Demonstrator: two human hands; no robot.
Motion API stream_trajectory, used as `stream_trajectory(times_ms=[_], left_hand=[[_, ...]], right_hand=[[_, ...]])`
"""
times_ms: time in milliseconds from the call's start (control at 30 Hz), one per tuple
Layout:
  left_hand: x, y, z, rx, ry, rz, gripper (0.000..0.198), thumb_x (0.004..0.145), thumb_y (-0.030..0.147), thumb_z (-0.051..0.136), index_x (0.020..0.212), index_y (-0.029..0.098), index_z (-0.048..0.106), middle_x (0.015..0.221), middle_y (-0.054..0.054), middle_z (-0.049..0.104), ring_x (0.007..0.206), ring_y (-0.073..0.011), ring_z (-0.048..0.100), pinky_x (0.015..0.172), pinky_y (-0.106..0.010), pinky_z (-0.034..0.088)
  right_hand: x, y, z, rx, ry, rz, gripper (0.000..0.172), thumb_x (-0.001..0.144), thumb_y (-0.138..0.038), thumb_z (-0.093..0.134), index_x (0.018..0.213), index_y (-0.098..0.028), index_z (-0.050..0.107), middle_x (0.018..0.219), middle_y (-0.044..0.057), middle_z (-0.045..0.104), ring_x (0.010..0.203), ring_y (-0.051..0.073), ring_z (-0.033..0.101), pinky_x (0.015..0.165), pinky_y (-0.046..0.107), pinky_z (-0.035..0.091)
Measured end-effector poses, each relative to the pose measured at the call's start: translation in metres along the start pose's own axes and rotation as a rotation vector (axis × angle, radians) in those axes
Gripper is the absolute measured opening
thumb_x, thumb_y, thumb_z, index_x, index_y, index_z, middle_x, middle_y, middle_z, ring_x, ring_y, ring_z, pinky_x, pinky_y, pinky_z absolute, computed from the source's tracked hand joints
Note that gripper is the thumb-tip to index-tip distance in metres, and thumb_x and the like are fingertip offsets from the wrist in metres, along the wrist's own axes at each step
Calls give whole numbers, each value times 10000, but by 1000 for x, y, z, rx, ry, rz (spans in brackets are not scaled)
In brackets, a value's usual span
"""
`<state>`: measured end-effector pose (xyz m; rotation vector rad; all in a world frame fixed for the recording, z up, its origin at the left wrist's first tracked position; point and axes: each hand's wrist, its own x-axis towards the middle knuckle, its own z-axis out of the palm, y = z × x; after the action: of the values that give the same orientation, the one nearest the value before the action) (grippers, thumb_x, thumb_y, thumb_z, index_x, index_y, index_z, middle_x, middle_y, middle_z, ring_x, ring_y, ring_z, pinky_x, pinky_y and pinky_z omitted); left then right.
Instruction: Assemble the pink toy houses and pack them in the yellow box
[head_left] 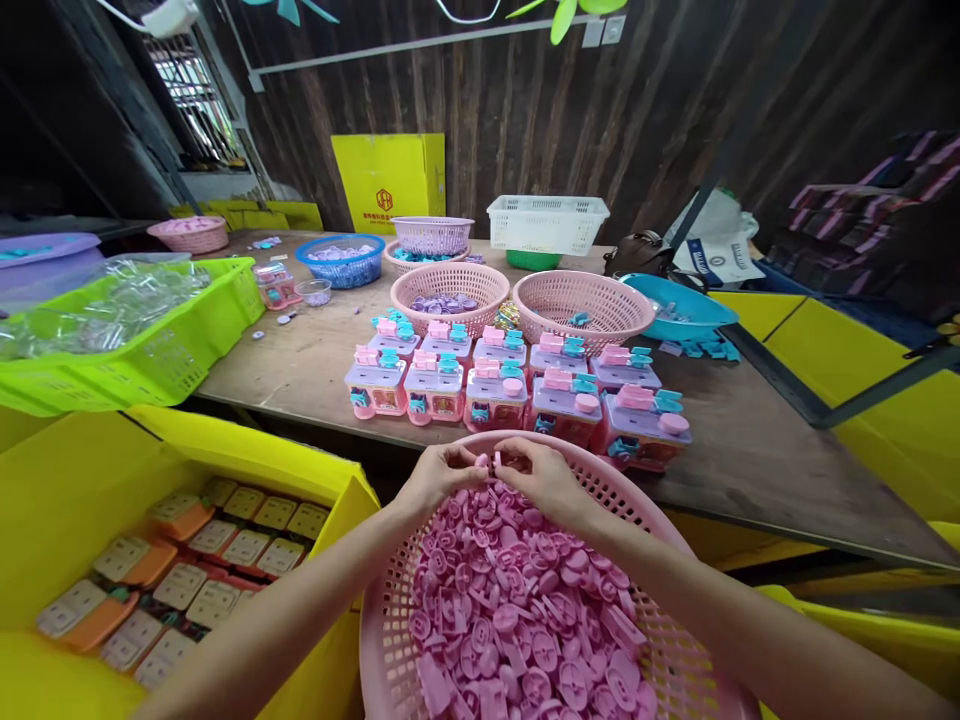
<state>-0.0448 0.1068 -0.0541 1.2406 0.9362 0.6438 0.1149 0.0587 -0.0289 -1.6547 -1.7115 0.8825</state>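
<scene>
Left hand (pixel 435 482): fingers pinching a small pink piece (pixel 481 461). Right hand (pixel 547 484): fingers pinching a second pink piece (pixel 497 460). Both held over pink basket (pixel 384 625) of loose pink parts (pixel 525 600), before counter (pixel 750 440).

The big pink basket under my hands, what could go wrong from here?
The left hand pinches a small pink piece and the right hand another, both above the basket; either could slip and be hard to find again among the similar parts.

The front toys stand near the edge of the table, close to the basket's rim, so a bump might jostle them.
</scene>
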Motion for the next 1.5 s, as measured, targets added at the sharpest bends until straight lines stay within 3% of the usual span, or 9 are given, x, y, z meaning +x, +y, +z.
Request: stream_trajectory(times_ms=[100, 200, 400, 500, 567, 767, 1033, 1233, 1500], left_hand=[[-5, 5, 3, -133, -21, 51, 452, 440, 420, 817, 634, 123, 538, 604, 2, 603, 549, -109, 572, 564, -224, 450], [-7, 8, 3, -91, -44, 91, 452, 460, 414, 816, 632, 130, 508, 589, 21, 581, 521, -96, 557, 545, -217, 457], [-10, 16, -2, 123, -77, 167, 376, 606, 461, 720, 670, 134, 547, 591, 32, 533, 537, -113, 569, 526, -215, 477], [-12, 19, -3, 90, -147, 169, 375, 707, 497, 621, 808, 136, 596, 679, 17, 558, 558, -113, 586, 555, -234, 506], [-12, 20, -3, 13, -152, 153, 382, 690, 501, 639, 773, 131, 584, 672, 14, 572, 570, -120, 601, 582, -249, 521], [-13, 24, 1, -208, -12, 139, 430, 516, 400, 803, 601, 134, 476, 577, 17, 604, 555, -123, 612, 600, -257, 534], [-13, 18, 0, -413, 27, 87, 462, 591, 425, 762, 666, 161, 391, 612, 42, 567, 529, -79, 587, 557, -205, 513], [-13, 9, 1, -132, 49, 246, 405, 774, 554, 503, 906, 204, 348, 526, 91, 465, 415, -73, 448, 425, -179, 346], [-20, 13, 1, 218, 220, 359, 189, 846, 354, 397, 939, 189, 389, 766, 2, 518, 633, -117, 486, 577, -227, 382]], right_hand=[[-3, -4, 4, 275, 18, -57, 195, 744, -238, 551, 910, -160, 619, 881, 37, 657, 815, 172, 594, 728, 282, 462], [-6, -6, 8, 360, 10, -70, 217, 741, -263, 570, 924, -159, 624, 906, 44, 657, 838, 180, 598, 754, 302, 474], [-7, -9, 8, 201, 114, -210, 235, 779, -251, 574, 998, -197, 637, 1023, 49, 653, 953, 189, 586, 853, 332, 455], [-6, -10, 8, 132, 159, -283, 222, 802, -247, 561, 1001, -199, 647, 1033, 60, 648, 965, 192, 583, 875, 344, 449], [-6, -12, 8, 113, 166, -302, 223, 811, -245, 555, 1008, -205, 651, 1028, 62, 644, 963, 193, 582, 874, 345, 452], [-8, -19, 4, 181, 109, -255, 242, 820, -268, 545, 1033, -217, 649, 1062, 58, 638, 1016, 195, 564, 909, 351, 438], [-2, -17, 10, 373, 126, -95, 297, 790, -300, 540, 1055, -177, 587, 984, 53, 652, 906, 175, 600, 835, 327, 472], [4, -22, 16, 424, 72, -101, 242, 758, -300, 567, 955, -169, 620, 903, 48, 667, 829, 180, 618, 790, 331, 484], [9, -18, 23, 411, 96, -88, 237, 739, -292, 574, 935, -170, 625, 915, 46, 670, 847, 178, 611, 812, 339, 483]])
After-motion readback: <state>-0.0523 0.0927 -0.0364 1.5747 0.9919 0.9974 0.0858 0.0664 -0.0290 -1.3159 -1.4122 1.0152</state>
